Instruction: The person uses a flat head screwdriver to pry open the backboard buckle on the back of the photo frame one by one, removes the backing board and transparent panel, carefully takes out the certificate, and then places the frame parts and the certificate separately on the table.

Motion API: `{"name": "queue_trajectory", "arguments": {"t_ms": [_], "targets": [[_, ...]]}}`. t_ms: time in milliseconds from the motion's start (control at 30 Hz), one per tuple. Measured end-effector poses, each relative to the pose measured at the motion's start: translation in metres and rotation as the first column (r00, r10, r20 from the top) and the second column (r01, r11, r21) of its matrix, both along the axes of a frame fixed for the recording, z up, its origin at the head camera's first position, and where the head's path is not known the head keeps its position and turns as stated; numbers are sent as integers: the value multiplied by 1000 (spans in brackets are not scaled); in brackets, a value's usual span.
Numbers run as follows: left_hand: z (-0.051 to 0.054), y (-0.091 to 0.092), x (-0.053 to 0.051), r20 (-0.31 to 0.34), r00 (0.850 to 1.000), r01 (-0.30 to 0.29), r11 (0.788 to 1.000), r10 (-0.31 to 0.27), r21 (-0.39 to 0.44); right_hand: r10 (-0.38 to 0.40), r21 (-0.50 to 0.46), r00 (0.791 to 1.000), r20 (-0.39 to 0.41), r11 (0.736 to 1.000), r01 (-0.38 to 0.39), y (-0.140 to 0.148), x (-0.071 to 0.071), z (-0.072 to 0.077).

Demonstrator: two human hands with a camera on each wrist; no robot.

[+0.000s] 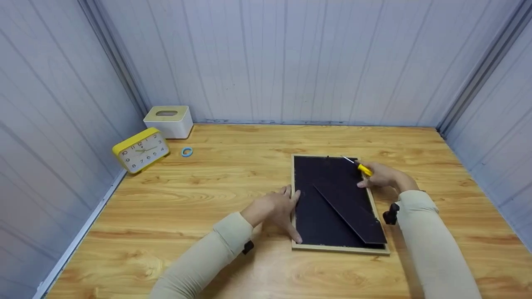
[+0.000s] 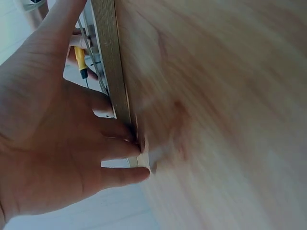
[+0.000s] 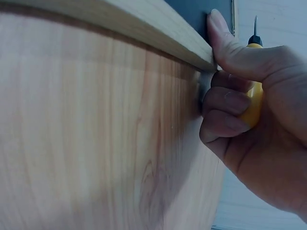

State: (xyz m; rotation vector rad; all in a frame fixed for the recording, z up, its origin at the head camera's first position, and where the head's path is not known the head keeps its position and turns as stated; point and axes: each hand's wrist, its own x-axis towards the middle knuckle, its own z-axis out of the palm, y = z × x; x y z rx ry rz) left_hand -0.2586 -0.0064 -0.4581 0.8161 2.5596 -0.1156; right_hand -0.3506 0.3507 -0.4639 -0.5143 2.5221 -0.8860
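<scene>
A picture frame (image 1: 341, 249) with a light wooden rim lies face down on the table, its black backing board (image 1: 311, 216) upward. A dark stand leg (image 1: 353, 214) slants across the board toward the near right corner. Along the left rim rests my left hand (image 1: 278, 209), thumb spread onto the board near the front corner; its other fingers (image 2: 124, 177) reach fairly straight against the side. My right hand (image 1: 382, 176) curls its fingers round a yellow-handled screwdriver (image 1: 365, 169), tip pointing away, while the thumb (image 3: 220, 28) lies over the right rim. The picture side is hidden.
At the back left of the wooden table (image 1: 208, 265) stand a yellow alarm clock (image 1: 143, 151) and a white tissue box (image 1: 174, 126). A small blue ring (image 1: 187, 152) lies beside them. Pale panel walls (image 1: 266, 62) enclose the table at the back and sides.
</scene>
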Motion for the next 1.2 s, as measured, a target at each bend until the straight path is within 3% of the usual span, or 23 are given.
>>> {"name": "queue_trajectory", "arguments": {"t_ms": [300,500,600,667,767,867,933,967,1067,1200], "targets": [[2,4,0,-3,1000,-5,1000,5,-15,-46,4,991,-122,999,47,-4,15,14],[0,4,0,-25,1000,-6,1000,6,0,-97,-131,987,-126,988,81,-35,17,60],[-1,6,0,-19,1000,-3,1000,3,15,-122,-233,986,-116,968,93,-58,25,88],[-2,6,1,-7,1000,-8,1000,8,25,-141,-306,983,-118,947,99,-73,27,96],[-3,4,2,7,1000,-29,999,29,25,-228,-443,969,-98,881,163,-90,15,81],[-2,3,1,12,999,-35,999,34,26,-326,-584,945,21,763,276,-99,-4,52],[1,3,0,27,999,-31,999,30,38,-366,-609,925,106,711,351,-100,-12,36],[2,2,-1,39,999,-37,998,35,58,-379,-606,915,137,699,380,-101,-13,29],[6,0,-10,96,992,-96,985,83,146,-400,-569,901,168,707,420,-102,-15,17],[10,-4,-29,137,974,-210,949,181,235,-400,-528,910,112,752,395,-105,-15,13]]}}
